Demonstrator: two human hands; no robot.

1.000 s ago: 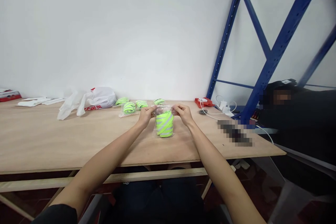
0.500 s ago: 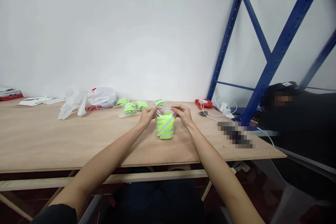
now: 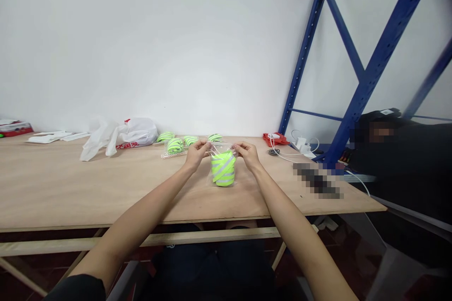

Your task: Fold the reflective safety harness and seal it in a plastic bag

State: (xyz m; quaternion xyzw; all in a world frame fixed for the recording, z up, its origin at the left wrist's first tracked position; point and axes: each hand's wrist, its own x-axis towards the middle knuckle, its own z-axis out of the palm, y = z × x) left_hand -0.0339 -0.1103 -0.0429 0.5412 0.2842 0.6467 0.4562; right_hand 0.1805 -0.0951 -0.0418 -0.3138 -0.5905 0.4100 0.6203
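Observation:
A clear plastic bag (image 3: pixel 209 180) is held up over the wooden table, with a neon-yellow roll of reflective striped strap (image 3: pixel 223 169) inside it. My left hand (image 3: pixel 197 154) pinches the bag's top left corner. At the top right corner, my right hand (image 3: pixel 247 154) pinches it too. Between the hands the bag's upper edge is stretched across. Behind my left hand lie several similar bagged neon rolls (image 3: pixel 174 146), and one more roll (image 3: pixel 214 137) sits just beyond the held bag.
On the left are a white plastic bag (image 3: pixel 140 131) and some flat white packets (image 3: pixel 49 137). To the right lie a red packet (image 3: pixel 276 138), white cables with a charger (image 3: pixel 301 144), and a blurred dark object (image 3: pixel 316 181). A blue metal rack (image 3: pixel 360 84) and a person in black (image 3: pixel 416 164) are beyond.
Both hands keep their pinch on the bag's top corners. The fingers of my left hand have shifted slightly along the edge; the roll stays in nearly the same place.

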